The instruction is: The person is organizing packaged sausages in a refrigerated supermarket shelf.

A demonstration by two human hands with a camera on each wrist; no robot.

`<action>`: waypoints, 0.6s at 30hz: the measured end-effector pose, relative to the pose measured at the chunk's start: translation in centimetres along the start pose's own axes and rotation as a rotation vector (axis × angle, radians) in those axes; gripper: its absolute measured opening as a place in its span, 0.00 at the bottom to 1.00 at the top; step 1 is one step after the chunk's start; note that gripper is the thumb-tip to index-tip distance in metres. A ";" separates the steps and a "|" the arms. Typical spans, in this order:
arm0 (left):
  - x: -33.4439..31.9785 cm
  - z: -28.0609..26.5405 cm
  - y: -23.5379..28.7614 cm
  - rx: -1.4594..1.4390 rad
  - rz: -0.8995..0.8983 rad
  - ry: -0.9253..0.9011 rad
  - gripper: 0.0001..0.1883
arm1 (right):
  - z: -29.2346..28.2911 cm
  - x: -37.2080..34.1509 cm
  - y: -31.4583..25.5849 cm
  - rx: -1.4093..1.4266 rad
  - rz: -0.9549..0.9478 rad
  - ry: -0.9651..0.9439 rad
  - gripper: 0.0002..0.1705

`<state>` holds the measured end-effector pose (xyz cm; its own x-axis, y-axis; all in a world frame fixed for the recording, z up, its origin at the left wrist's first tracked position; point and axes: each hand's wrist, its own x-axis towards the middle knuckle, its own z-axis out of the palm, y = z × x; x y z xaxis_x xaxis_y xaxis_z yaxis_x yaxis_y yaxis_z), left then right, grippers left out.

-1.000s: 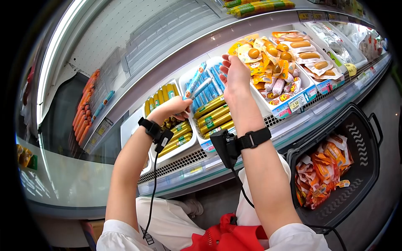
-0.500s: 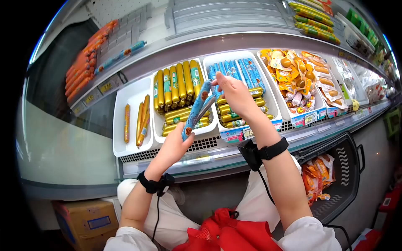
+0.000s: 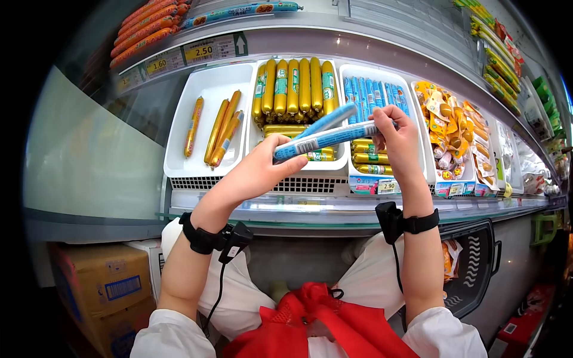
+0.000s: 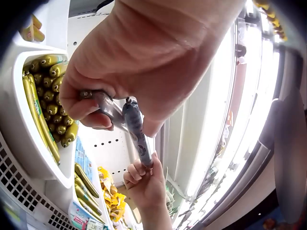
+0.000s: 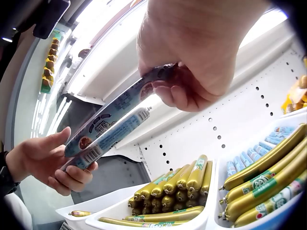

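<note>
My left hand grips two blue-wrapped sausages by their near ends, above the middle trays. The front sausage stretches across to my right hand, which pinches its other end between thumb and fingers. Behind it, the second sausage slants up and right with its far end free. In the right wrist view the printed wrapper of the front one shows, and the left fingers curl under both. The left wrist view shows their end knots beside my left thumb.
Below the hands stands a white tray of gold sausages. Left of it, a white tray holds several loose sausages. Blue sausages and orange snack packs lie to the right. A shelf edge crosses behind; a dark basket is at lower right.
A second blue sausage has joined the one in my left hand. My right hand, open and raised a second ago, now pinches a sausage end. The head view has turned.
</note>
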<state>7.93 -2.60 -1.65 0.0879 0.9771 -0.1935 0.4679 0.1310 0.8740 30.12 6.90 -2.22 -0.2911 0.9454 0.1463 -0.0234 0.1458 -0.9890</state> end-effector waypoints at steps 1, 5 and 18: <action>0.2 -0.1 -0.1 -0.170 -0.067 -0.042 0.17 | -0.1 0.0 -0.1 -0.010 0.000 0.041 0.11; 0.6 -0.7 -0.2 -0.848 -0.184 -0.112 0.14 | -1.3 0.1 -0.5 0.043 -0.009 0.081 0.12; 1.2 1.4 -1.0 -0.974 -0.282 -0.298 0.16 | -1.9 0.4 -0.1 0.340 0.050 -0.032 0.13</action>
<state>8.77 -1.75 -3.37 0.3604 0.8269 -0.4316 -0.3914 0.5541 0.7347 31.79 7.84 -2.03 -0.3300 0.9384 0.1023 -0.3241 -0.0108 -0.9460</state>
